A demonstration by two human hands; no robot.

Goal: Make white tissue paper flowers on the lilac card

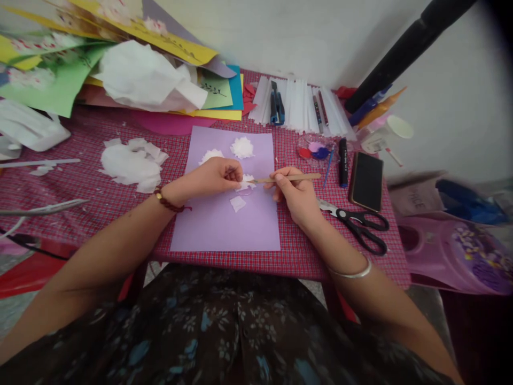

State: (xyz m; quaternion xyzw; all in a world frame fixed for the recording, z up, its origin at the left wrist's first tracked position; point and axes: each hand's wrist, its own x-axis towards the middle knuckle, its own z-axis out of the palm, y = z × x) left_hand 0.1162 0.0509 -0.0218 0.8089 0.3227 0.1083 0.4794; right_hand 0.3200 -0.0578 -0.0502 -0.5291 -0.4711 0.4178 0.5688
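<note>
A sheet of purple paper (pixel 224 230) lies on the table in front of me. On it are tufts of white tissue paper (pixel 242 147), one partly hidden behind my left hand (pixel 224 175). The fingers of that hand are curled, their tips pinched at the edge of another white tissue piece (pixel 247 181). My right hand (pixel 294 192) grips a light brown wooden stick (pixel 304 177) between thumb and fingers. Its narrow tip points left and meets the tissue by my left fingertips. Just below, a small square of tissue (pixel 238 203) lies flat on the sheet.
Left of the sheet sits a pile of tissue pieces (pixel 134 164). Scissors (pixel 352 219), a phone (pixel 366 182), a black marker (pixel 343 163) and a paint palette (pixel 316 151) lie right. Behind are a cutter (pixel 277 104), white sticks (pixel 296 107) and coloured papers (pixel 216 88).
</note>
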